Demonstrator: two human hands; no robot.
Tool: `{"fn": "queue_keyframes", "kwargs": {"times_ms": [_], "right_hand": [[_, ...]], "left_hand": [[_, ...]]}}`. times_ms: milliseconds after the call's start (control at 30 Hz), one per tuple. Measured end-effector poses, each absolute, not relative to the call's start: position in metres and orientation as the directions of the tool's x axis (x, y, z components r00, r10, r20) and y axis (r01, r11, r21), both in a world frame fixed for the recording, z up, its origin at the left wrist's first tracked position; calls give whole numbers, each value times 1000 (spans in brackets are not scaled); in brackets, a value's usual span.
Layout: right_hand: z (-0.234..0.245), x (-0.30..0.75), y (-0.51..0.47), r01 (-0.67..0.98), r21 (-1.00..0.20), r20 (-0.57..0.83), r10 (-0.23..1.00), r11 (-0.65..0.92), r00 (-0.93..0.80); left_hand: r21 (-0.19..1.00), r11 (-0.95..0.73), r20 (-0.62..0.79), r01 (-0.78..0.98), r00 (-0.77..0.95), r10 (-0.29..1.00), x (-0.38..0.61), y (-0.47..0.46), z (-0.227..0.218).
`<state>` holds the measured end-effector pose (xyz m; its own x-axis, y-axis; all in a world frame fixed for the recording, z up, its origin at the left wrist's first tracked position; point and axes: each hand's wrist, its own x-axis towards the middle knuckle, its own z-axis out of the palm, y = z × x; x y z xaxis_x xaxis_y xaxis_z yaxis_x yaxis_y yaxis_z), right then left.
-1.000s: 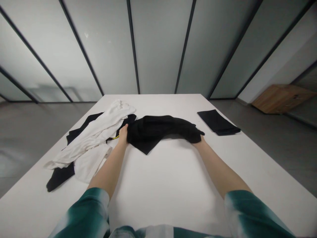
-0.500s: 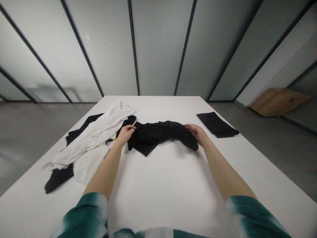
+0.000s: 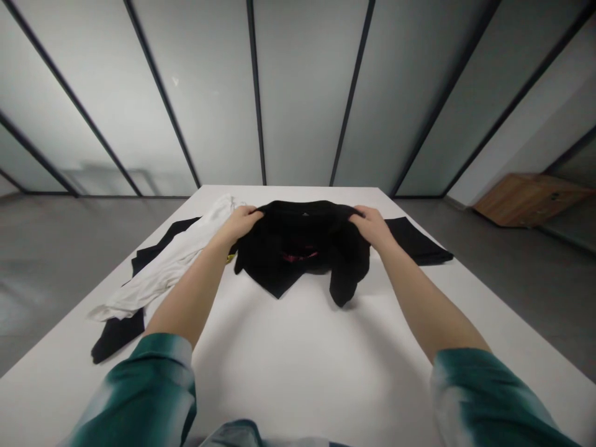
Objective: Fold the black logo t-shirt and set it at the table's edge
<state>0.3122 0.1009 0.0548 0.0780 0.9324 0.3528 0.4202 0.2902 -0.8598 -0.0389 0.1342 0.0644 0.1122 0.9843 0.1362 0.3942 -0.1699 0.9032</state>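
A black garment [image 3: 302, 242] hangs between my two hands above the table. Its upper edge is stretched wide, with a small pale label inside and a pinkish patch lower down. I cannot make out whether it is a top or trousers. My left hand [image 3: 244, 221] is closed on the left end of that edge, my right hand [image 3: 371, 225] on the right end. A pointed corner and a narrow tube of cloth dangle toward me, close to or touching the tabletop.
On the left of the white table [image 3: 298, 360] lies a loose white garment [image 3: 177, 267] over black clothing [image 3: 118, 335]. A flat, folded black cloth [image 3: 414, 242] rests at the right edge. Beyond stand frosted panels [image 3: 302, 93]; a wooden cabinet [image 3: 531, 198] is on the floor to the right.
Both hands have risen and lifted the black garment's edge off the table, opening it toward me. The tube of cloth at right now hangs down. The white garment stays put.
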Motion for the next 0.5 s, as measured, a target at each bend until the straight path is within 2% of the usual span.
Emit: {"fn": "queue_keyframes", "kwargs": {"times_ms": [67, 133, 200, 267, 333, 400, 433, 500], "right_hand": [[72, 297, 102, 219, -919, 373, 905, 329, 206], [81, 269, 99, 32, -927, 372, 905, 374, 204], [83, 237, 88, -117, -904, 404, 911, 412, 85], [80, 214, 73, -210, -891, 429, 898, 403, -97], [74, 210, 58, -214, -915, 394, 868, 341, -303], [63, 228, 49, -156, -942, 335, 854, 297, -399], [55, 244, 46, -121, -948, 318, 869, 294, -380], [32, 283, 47, -63, -944, 331, 928, 325, -169]], "left_hand": [[945, -221, 213, 239, 59, 975, -25, 130, 86], [942, -309, 302, 133, 66, 951, 0, 119, 96], [898, -414, 390, 148, 164, 906, 26, 104, 95], [826, -494, 434, 271, 253, 865, 43, 91, 84], [761, -500, 410, 413, 290, 865, 42, 82, 67], [757, -457, 362, 467, 282, 889, 24, 76, 52], [787, -428, 346, 445, 255, 903, 9, 73, 47], [891, -330, 323, 313, 74, 943, -29, 62, 43]]}}
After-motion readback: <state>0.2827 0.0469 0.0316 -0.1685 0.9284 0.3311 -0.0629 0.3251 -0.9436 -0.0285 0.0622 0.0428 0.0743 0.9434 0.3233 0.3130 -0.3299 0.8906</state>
